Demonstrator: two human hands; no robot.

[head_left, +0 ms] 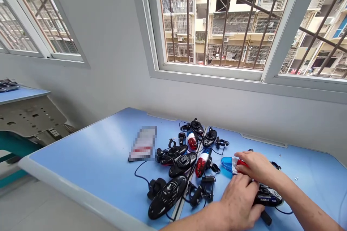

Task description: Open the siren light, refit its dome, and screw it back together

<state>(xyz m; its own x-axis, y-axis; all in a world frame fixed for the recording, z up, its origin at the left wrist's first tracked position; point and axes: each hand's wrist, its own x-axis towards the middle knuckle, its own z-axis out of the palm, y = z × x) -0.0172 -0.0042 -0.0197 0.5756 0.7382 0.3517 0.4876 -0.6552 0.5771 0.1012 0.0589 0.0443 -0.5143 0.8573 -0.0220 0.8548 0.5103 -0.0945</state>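
My left hand (240, 200) is low at the right of the view, its fingers curled over the near end of a black device with silver and blue markings (268, 195). Just above it my right hand (253, 166) reaches across from the right, its fingers on a light with a blue, clear and red cover (228, 163). The hands overlap, and the palms hide part of both items. To their left lie several black oval devices with cables and clamps, among them a large one (168, 196) and one with a red, white and blue cover (203, 162).
The blue tabletop (89, 158) meets a white wall below barred windows. A blurred flat rectangular item (143, 144) lies left of the devices. Small clear bits (296, 178) lie at the right. Another blue table (24, 94) stands at the far left.
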